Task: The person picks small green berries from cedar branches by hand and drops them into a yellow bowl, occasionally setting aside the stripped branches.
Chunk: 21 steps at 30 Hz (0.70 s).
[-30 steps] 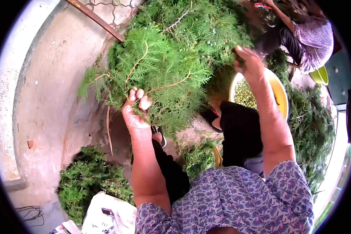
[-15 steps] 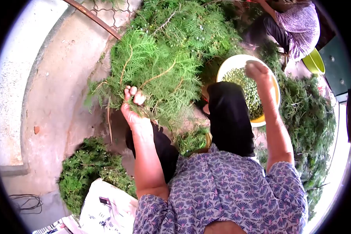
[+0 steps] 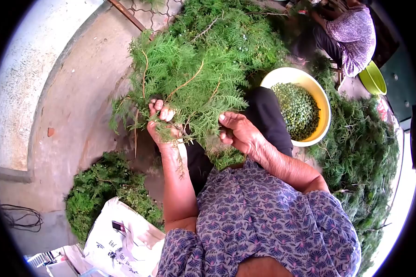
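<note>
My left hand (image 3: 162, 121) is closed around the stems of a leafy green conifer branch (image 3: 187, 76). The sprays fan out above and to the right of that hand. At their lower right edge is my right hand (image 3: 245, 132), its thumb and fingers curved and apart, with nothing visible in it. Beyond my right knee stands a yellow basin (image 3: 326, 113), partly filled with small round green seed cones (image 3: 296, 108).
A heap of cut branches (image 3: 245, 32) lies ahead, with more greenery (image 3: 356, 147) at right and a smaller pile (image 3: 101, 189) at left. A white sack (image 3: 108, 235) with a small dark device lies below that pile. Another person (image 3: 351, 34) sits at the upper right beside a green basin (image 3: 373, 78).
My right hand has moved from over the yellow basin leftward to the branch. My left hand keeps its hold on the stems. The view has shifted slightly.
</note>
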Available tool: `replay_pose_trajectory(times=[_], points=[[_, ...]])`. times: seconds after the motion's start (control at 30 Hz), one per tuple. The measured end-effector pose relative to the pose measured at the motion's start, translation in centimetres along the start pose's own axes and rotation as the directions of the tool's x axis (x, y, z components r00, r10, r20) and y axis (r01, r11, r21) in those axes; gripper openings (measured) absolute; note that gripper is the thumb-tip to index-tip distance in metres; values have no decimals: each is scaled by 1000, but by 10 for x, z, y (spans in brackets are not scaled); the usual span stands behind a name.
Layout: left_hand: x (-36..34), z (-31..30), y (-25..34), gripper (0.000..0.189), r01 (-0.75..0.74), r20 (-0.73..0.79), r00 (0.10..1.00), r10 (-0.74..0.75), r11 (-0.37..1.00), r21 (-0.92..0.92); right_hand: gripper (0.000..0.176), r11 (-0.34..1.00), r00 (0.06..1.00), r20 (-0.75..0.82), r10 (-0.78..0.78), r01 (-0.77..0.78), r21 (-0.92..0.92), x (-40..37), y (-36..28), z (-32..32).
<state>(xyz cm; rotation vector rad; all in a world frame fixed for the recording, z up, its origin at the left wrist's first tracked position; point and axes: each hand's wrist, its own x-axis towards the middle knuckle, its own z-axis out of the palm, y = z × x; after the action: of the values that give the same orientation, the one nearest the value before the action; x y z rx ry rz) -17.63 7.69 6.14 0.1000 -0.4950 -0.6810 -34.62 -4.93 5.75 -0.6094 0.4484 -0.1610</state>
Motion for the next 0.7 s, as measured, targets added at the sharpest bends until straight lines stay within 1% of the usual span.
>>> replay_pose_trajectory(times=[0.03, 0.1, 0.13, 0.17, 0.2, 0.23, 0.3, 0.33, 0.37, 0.43, 0.47, 0.5, 0.53, 0.57, 0.6, 0.63, 0.67, 0.7], points=[[-3, 2, -1, 15, -30, 7, 1000, 30, 1000, 9, 19, 1000, 1000, 1, 0, 0, 0, -4, -3, 0], [-8, -9, 4, 17, -10, 22, 1000, 10, 1000, 14, 18, 1000, 999, 25, 26, -26, -10, -12, -9, -4], [-9, -10, 5, 17, 8, 22, 1000, -8, 1000, -13, 21, 997, 1000, -8, -14, 13, -73, -15, -12, -6], [-10, -11, 7, 18, 27, 23, 999, -26, 999, -39, 22, 977, 993, -19, -114, 108, -184, -20, -19, -8], [-12, -19, 11, 16, 39, -16, 999, -39, 999, -5, 20, 930, 970, -46, -240, 216, -298, -23, -27, -19], [-12, -11, 8, 16, 41, -14, 999, -41, 999, -3, 19, 858, 930, -57, -364, 310, -410, -27, -37, -23], [-12, 4, 2, 15, -61, -20, 998, 61, 998, -8, 21, 880, 850, -259, -459, 396, -260, -45, -59, -18], [-12, 7, 1, 15, -55, -24, 998, 54, 998, -32, 25, 762, 774, -241, -585, 422, -492, -43, -73, -39], [-12, 9, 1, 15, -52, -19, 998, 52, 998, -31, 30, 594, 693, -189, -696, 407, -694, -42, -91, -66], [-12, 12, 0, 13, -38, -40, 999, 37, 999, -25, 40, 411, 526, -110, -844, 501, -762, -43, -114, -97], [-11, 9, -3, 13, -34, -36, 999, 34, 999, -1, 41, 258, 446, -69, -892, 379, -889, -42, -127, -120], [-12, 14, -7, 13, -30, -36, 999, 30, 1000, -3, 43, 102, 374, -10, -927, 226, -969, -42, -137, -141], [-12, 22, -12, 14, -56, -84, 995, 56, 998, -3, 44, -66, 317, 77, -945, 46, -997, -46, -141, -149], [-11, 26, -16, 14, -83, -132, 988, 82, 997, -3, 42, -15, 329, 41, -944, 81, -997, -51, -143, -154], [-9, 21, -17, 14, -79, -135, 988, 78, 997, -4, 40, 99, 380, -26, -925, 173, -980, -54, -138, -151], [-6, 13, -17, 14, -42, -81, 996, 39, 999, -29, 38, 215, 435, -86, -896, 256, -943, -55, -129, -143], [-5, 5, -17, 14, -2, -27, 1000, 1, 999, -51, 34, 261, 472, -44, -880, 404, -876, -51, -117, -134], [-3, 3, -20, 14, 4, -30, 1000, -5, 999, -52, 30, 339, 613, -55, -788, 357, -870, -58, -108, -106]])
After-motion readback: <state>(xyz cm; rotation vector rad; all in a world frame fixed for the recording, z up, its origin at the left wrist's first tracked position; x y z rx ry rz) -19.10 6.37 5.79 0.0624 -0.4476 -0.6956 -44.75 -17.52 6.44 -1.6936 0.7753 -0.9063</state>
